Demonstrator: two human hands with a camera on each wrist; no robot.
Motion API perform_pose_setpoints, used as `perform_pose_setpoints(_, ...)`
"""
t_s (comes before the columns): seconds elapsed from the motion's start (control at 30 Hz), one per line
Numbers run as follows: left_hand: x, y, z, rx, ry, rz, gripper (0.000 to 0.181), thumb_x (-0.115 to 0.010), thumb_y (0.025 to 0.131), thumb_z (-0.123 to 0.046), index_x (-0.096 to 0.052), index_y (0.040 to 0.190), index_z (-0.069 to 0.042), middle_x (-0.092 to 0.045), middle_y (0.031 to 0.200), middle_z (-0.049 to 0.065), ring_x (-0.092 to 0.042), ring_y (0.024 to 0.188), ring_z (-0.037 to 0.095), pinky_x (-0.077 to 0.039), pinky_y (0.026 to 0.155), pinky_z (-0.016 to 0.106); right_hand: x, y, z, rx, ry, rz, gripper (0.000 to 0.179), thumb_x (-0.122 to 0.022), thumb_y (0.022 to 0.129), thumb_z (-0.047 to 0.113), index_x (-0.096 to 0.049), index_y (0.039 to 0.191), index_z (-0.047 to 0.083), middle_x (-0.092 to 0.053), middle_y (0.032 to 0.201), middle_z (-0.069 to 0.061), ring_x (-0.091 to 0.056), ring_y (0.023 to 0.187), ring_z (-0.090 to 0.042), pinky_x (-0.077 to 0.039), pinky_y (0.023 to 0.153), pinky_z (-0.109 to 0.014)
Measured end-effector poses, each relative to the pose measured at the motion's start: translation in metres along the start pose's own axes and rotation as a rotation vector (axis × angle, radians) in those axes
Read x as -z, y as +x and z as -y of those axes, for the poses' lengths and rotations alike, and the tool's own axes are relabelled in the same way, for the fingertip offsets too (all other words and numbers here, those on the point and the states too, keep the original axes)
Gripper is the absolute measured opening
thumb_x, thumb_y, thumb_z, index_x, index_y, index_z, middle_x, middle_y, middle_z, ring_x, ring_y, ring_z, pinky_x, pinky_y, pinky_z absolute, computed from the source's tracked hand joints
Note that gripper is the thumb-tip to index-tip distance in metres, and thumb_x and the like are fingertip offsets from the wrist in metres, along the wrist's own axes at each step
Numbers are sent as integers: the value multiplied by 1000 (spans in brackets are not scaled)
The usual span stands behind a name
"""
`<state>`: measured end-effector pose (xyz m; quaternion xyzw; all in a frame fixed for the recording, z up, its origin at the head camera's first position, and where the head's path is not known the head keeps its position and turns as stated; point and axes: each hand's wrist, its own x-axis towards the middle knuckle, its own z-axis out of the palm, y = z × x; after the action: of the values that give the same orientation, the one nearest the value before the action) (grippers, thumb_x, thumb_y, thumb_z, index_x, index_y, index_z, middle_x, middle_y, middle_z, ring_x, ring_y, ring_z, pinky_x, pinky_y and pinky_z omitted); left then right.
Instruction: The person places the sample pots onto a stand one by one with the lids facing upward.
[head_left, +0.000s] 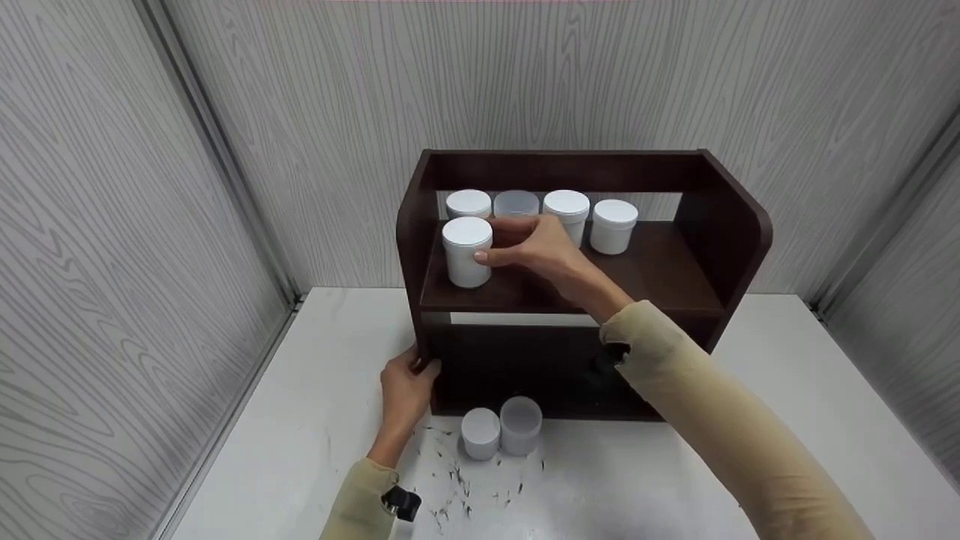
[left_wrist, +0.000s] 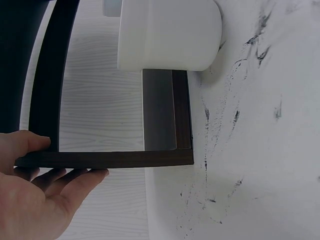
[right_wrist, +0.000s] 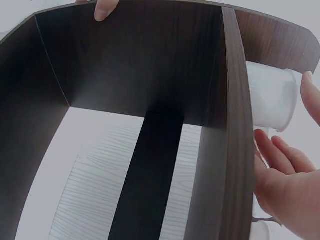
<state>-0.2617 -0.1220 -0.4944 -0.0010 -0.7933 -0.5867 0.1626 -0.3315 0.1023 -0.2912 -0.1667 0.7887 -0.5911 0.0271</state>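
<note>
A white lidded jar (head_left: 468,259) stands upright at the front left of the upper board of a dark brown two-tier shelf (head_left: 570,300). My right hand (head_left: 551,251) is at this jar's right side, thumb and fingers spread apart. In the right wrist view a gap shows between the thumb (right_wrist: 311,97) and the jar (right_wrist: 272,95). My left hand (head_left: 406,386) grips the shelf's left side panel (left_wrist: 110,159), thumb on the inner face and fingers on the outer face.
Behind stand a lidded jar (head_left: 469,202), a translucent cup (head_left: 516,204) and two more white jars (head_left: 567,214) (head_left: 613,229). Before the shelf, a small lidded jar (head_left: 480,435) and a translucent cup (head_left: 520,427) stand on the white table (head_left: 337,360), which bears dark scuffs.
</note>
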Motion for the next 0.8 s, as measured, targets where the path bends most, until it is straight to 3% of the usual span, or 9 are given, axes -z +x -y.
perform_pose_setpoints(0.2,-2,1,-1,13,12,4,48,-65,100,-7,-55,142,14,-64,136,30,-64,124,42,-55,99,48,15,-26,2,8,41,-21,67,-93,80,13,-65,139,-4,-70,132,-21,-66,126,-30,-53,103,-34)
perform_pose_setpoints(0.57,-2,1,0,7,15,-11,46,-67,97,-5,-59,137,15,-67,130,31,-68,118,41,-57,97,49,34,-91,3,83,53,-26,52,-92,80,9,-73,126,-5,-75,120,-21,-73,111,-33,-60,89,-35)
perform_pose_setpoints(0.7,0,0,1,-4,-3,-7,45,-67,98,-6,-59,138,14,-67,130,30,-68,119,40,-57,97,48,40,-116,-2,127,39,-17,45,-93,80,9,-76,120,-3,-76,115,-19,-73,109,-39,-61,88,-36)
perform_pose_setpoints(0.8,0,0,1,-6,0,-2,46,-66,99,-7,-59,139,13,-66,132,29,-67,121,40,-57,97,47,45,-133,-7,135,20,-10,40,-92,81,8,-77,116,-2,-76,113,-20,-74,106,-37,-60,89,-36)
